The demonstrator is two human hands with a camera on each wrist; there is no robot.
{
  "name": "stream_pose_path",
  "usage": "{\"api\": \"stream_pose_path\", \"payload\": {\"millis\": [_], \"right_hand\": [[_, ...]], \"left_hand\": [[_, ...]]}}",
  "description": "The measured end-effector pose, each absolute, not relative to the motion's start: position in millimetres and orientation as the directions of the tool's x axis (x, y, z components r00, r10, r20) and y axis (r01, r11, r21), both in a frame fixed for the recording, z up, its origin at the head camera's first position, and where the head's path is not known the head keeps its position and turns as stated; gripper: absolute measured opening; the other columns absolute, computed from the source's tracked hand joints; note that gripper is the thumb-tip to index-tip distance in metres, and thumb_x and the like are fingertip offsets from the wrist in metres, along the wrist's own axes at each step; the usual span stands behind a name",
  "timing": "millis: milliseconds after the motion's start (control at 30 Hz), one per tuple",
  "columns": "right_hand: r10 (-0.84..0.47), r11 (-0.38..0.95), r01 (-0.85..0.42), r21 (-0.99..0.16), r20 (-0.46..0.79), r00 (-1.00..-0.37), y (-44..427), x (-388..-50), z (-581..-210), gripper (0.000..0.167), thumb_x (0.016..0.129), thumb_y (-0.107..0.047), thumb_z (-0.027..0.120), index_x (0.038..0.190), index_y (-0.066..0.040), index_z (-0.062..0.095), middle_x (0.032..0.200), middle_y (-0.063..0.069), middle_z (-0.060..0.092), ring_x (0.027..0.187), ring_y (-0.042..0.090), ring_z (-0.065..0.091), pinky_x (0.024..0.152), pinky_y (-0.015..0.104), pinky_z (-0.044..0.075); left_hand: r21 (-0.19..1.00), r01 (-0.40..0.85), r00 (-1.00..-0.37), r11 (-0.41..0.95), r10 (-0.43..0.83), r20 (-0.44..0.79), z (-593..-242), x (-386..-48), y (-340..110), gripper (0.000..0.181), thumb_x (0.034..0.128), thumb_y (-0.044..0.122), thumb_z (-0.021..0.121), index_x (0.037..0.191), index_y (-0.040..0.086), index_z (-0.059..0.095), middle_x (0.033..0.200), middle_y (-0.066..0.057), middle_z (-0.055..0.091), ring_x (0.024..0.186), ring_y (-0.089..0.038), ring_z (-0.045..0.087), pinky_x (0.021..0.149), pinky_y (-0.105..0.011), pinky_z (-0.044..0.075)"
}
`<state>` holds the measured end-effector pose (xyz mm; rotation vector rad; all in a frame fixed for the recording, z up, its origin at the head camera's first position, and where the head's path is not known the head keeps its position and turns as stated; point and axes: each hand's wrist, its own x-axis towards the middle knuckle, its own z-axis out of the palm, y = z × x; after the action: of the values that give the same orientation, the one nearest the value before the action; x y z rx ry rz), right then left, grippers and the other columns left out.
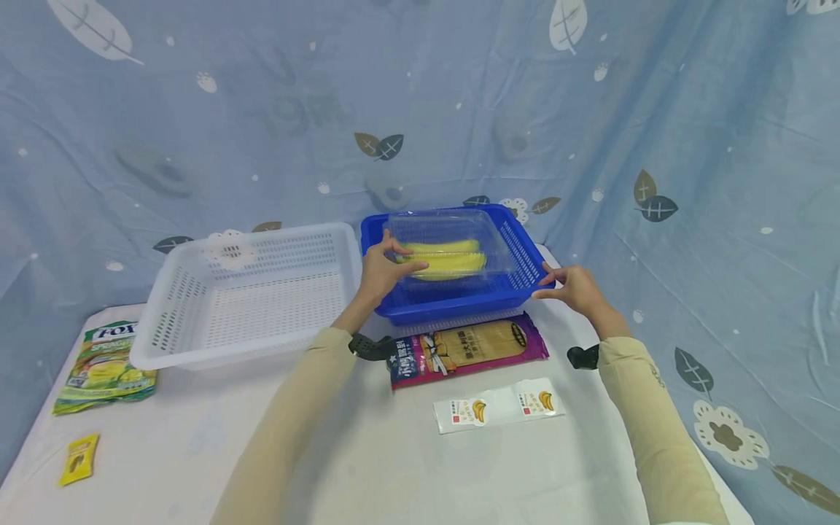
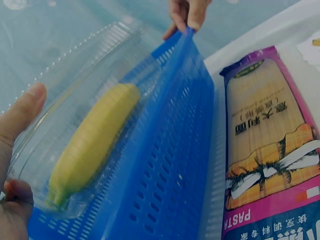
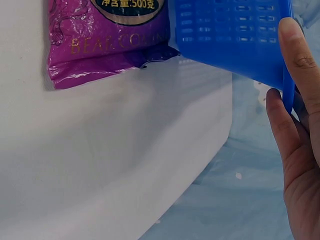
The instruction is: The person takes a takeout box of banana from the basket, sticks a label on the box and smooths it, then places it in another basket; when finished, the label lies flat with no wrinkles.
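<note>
A clear plastic box point(image 1: 496, 255) with a yellow banana point(image 2: 95, 142) inside is in the blue basket point(image 1: 420, 313) at the back of the table. My left hand point(image 1: 380, 271) grips the left end of this box, thumb and fingers on either side of it in the left wrist view. At the basket's front right corner, my right hand point(image 1: 576, 289) pinches the rim between thumb and fingers. The right wrist view shows the thumb point(image 3: 298, 55) over the blue rim. Through the plastic, the banana looks doubled in the head view.
A white basket point(image 1: 249, 344) stands left of the blue one. In front of the blue basket lies a pasta packet point(image 1: 469, 348), then a clear strip with banana stickers point(image 1: 499, 405). A green snack bag point(image 1: 105, 368) and a small yellow sachet point(image 1: 79, 459) lie far left.
</note>
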<state>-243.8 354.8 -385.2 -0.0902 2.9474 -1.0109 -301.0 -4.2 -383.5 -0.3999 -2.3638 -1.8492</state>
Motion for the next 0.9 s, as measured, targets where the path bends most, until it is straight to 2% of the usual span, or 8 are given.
{"api": "stream_pose_path", "payload": {"millis": [300,533,733,900], "right_hand": [[-0.060,0.788,-0.044,-0.614,-0.006,-0.998,354.3,-244.1,-385.4,0.030,0.082,-0.016,0.077,0.098,0.009,0.069,0.142,0.022,0.039,0.131,0.051,0.032,0.104,0.056,0.036],[-0.062,0.787,-0.046,-0.616,-0.005,-0.998,355.4,-243.7,-386.4,0.030,0.083,-0.015,0.076,0.098,0.010,0.068,0.143,0.023,0.038,0.131,0.051,0.030,0.104,0.056,0.036],[-0.056,0.794,-0.045,-0.607,0.000,-0.998,355.6,-243.9,-386.3,0.030,0.083,-0.016,0.076,0.097,0.009,0.069,0.142,0.023,0.038,0.131,0.051,0.031,0.104,0.058,0.035],[-0.054,0.794,-0.038,-0.606,-0.008,-0.998,354.8,-244.8,-386.1,0.030,0.083,-0.017,0.076,0.097,0.009,0.069,0.142,0.023,0.038,0.131,0.051,0.031,0.104,0.058,0.035]], "left_hand": [[0.950,0.220,-0.972,0.223,0.135,0.193,-367.7,-290.2,-14.2,0.040,0.0735,0.017,0.085,0.095,-0.008,0.063,0.155,-0.012,0.026,0.144,-0.019,0.018,0.118,-0.047,0.010],[0.962,0.194,-0.978,0.191,0.120,0.173,-358.7,-281.6,-19.8,0.034,0.0740,0.015,0.084,0.087,-0.006,0.060,0.155,-0.013,0.027,0.144,-0.021,0.018,0.117,-0.045,0.017],[0.964,0.172,-0.982,0.204,0.110,0.152,-356.0,-275.8,-26.6,0.035,0.0743,0.016,0.084,0.090,-0.006,0.061,0.156,-0.011,0.025,0.144,-0.023,0.019,0.116,-0.044,0.023],[0.967,0.142,-0.988,0.211,0.096,0.124,-352.6,-270.3,-32.7,0.030,0.0737,0.017,0.084,0.085,0.001,0.062,0.155,-0.011,0.028,0.144,-0.024,0.020,0.114,-0.044,0.026]]}}
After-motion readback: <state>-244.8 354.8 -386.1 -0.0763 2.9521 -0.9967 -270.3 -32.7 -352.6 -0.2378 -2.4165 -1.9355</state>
